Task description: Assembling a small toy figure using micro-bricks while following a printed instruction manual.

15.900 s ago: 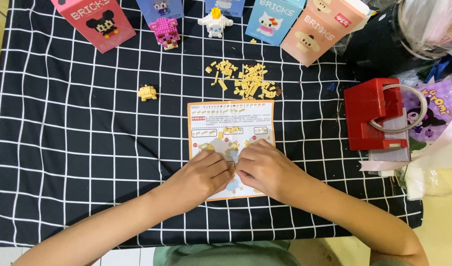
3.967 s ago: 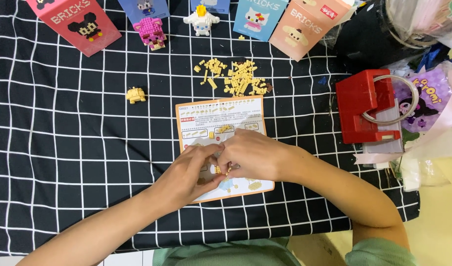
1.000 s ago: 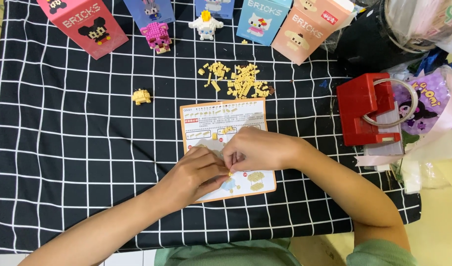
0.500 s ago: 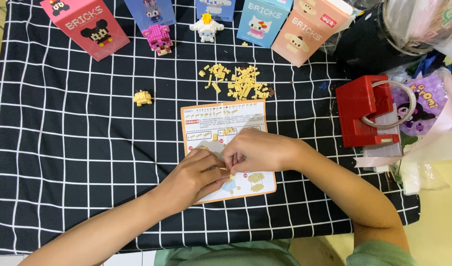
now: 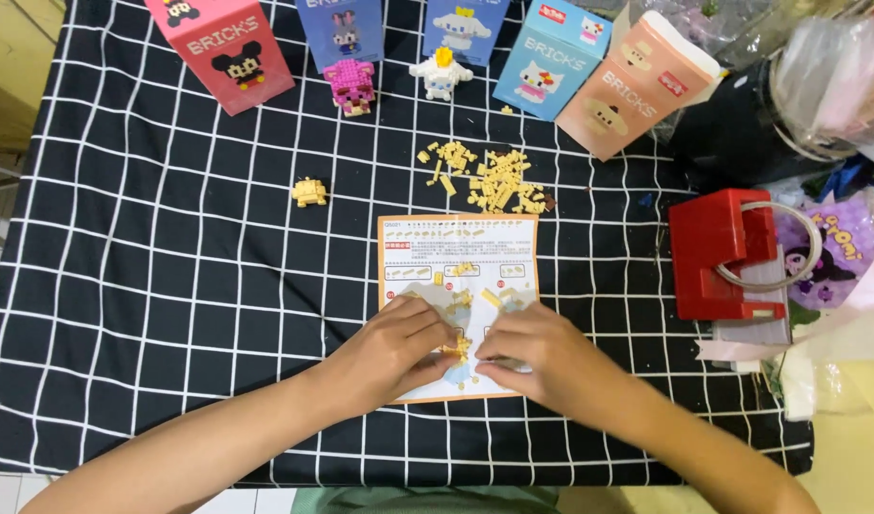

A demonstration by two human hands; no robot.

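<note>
1. Yellow small brick assembly is being pinched between the fingertips of the left hand and the right hand, low over the instruction sheet, toward the near edge of the tabletop.
2. Left fingers are being curled and pressed together onto the piece from its left; right fingers are being closed on it from its right. The piece is sitting in the gap between both sets of fingertips, mostly covered; its exact shape cannot be told.
3. The hold is likely being kept directly over the sheet so the printed steps are being read beside the piece, and so dropped bits are being caught on paper.
4. A few loose yellow bricks are lying on the sheet just beyond the fingers.
5. The loose brick pile is being kept beyond the sheet's far edge, within reach.
6. A small yellow sub-build is sitting apart, left of the pile.
7. Boxes and finished figures are lining the far edge; a red holder is standing at the right edge.
</note>
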